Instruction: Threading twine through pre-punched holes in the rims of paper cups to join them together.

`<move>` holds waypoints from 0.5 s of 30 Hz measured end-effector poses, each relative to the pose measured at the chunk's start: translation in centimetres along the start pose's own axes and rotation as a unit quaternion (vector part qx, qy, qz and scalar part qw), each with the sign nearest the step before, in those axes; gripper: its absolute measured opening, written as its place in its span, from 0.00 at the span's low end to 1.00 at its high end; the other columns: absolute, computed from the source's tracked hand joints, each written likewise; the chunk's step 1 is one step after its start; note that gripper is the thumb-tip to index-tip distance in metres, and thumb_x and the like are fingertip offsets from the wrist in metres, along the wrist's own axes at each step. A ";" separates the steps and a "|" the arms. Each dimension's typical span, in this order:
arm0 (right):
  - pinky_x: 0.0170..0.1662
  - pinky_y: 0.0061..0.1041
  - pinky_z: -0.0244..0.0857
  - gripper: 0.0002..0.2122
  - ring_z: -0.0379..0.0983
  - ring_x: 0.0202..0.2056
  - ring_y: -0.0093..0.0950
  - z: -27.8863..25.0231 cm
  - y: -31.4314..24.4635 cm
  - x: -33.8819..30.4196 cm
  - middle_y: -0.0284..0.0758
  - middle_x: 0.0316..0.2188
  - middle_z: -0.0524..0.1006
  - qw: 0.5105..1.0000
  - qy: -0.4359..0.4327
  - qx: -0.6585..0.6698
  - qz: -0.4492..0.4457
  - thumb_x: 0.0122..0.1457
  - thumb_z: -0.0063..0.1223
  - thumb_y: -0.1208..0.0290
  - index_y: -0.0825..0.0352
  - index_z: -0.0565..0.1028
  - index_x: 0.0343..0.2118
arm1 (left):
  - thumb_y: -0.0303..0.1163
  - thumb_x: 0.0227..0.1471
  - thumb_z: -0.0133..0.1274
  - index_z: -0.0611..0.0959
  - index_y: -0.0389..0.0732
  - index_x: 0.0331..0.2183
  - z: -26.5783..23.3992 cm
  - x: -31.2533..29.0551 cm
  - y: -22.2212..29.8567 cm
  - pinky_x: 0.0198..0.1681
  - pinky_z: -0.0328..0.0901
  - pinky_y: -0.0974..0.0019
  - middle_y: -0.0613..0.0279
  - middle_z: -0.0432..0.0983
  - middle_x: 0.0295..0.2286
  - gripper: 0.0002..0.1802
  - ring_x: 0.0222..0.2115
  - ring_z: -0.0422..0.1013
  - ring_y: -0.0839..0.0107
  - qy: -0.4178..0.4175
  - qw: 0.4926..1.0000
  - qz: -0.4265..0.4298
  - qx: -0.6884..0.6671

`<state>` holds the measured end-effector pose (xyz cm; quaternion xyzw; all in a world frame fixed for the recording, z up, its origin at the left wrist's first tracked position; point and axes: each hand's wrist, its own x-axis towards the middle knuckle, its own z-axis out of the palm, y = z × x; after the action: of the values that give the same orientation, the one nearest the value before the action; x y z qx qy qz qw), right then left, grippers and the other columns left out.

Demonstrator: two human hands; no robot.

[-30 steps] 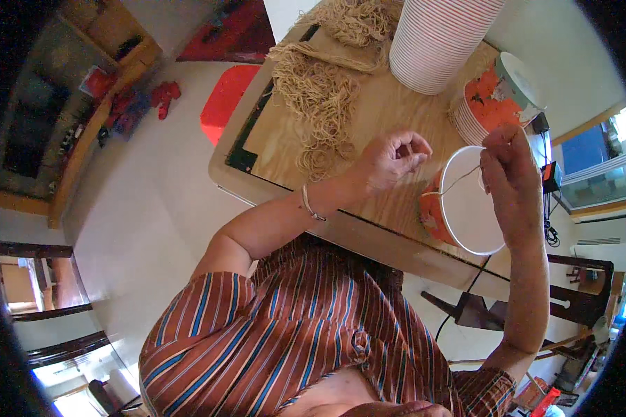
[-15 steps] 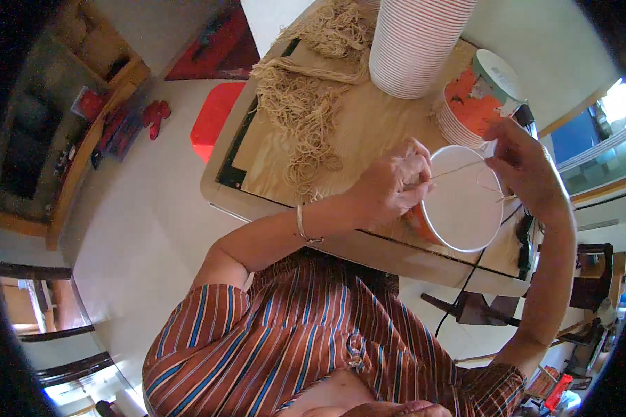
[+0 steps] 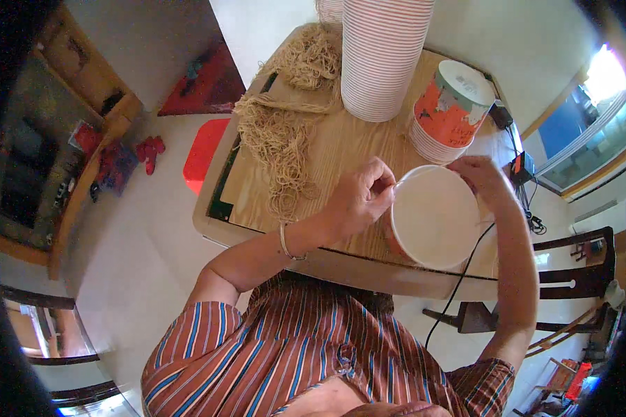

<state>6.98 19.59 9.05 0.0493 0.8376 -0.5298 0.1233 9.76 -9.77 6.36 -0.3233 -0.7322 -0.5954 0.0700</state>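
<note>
A round paper bucket (image 3: 436, 221) with a white inside and an orange outside stands at the table's front edge, its mouth facing up. My left hand (image 3: 363, 198) is at the left of its rim, thumb and fingers pinching a thin string. Across the far rim, my right hand (image 3: 481, 179) is closed, its fingertips close against the rim. A thin string seems to run between the hands along that rim, though it is faint. To the left lies a tangled heap of tan string (image 3: 285, 149).
A tall stack of white buckets (image 3: 384, 59) rises behind. Orange printed buckets (image 3: 451, 111) stand stacked at the back right, beside a black adapter (image 3: 523, 167) and its cables. A red stool (image 3: 205, 153) is left of the wooden table (image 3: 330, 156). A dark chair (image 3: 570, 281) stands at right.
Both hands have lowered from above the bucket's mouth to its far rim, the string coming down with them. The whole view has shifted slightly.
</note>
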 end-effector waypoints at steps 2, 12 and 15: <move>0.29 0.20 0.70 0.08 0.74 0.25 0.20 2.3 0.5 -0.2 0.30 0.27 0.79 0.999 -0.030 0.036 -0.007 0.57 0.52 0.72 0.70 0.80 0.34 | 0.24 0.50 0.52 0.72 0.35 0.30 -0.2 -0.6 -0.7 0.27 0.66 0.68 0.61 0.69 0.28 0.05 0.24 0.69 0.75 -0.029 0.984 -0.167 -0.047; 0.28 0.20 0.67 0.18 0.72 0.27 0.19 0.6 3.5 -3.1 0.31 0.30 0.76 0.984 -0.110 0.143 0.003 0.58 0.53 0.64 0.70 0.72 0.47 | 0.26 0.55 0.49 0.75 0.37 0.37 -0.8 -1.2 -2.5 0.33 0.68 0.73 0.67 0.72 0.26 0.06 0.27 0.71 0.80 -0.005 0.982 -0.180 -0.058; 0.17 0.16 0.52 0.12 0.59 0.16 0.13 -2.4 2.2 -4.9 0.23 0.18 0.66 0.996 -0.019 0.082 0.023 0.58 0.53 0.63 0.67 0.74 0.38 | 0.26 0.56 0.49 0.76 0.37 0.38 -1.9 -1.1 -0.9 0.33 0.68 0.72 0.66 0.74 0.27 0.08 0.27 0.71 0.79 -0.040 0.987 -0.154 0.010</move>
<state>11.77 22.89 9.38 0.0686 0.7872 -0.5948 0.1474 9.55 -12.03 5.61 -0.2290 -0.7815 -0.5782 -0.0487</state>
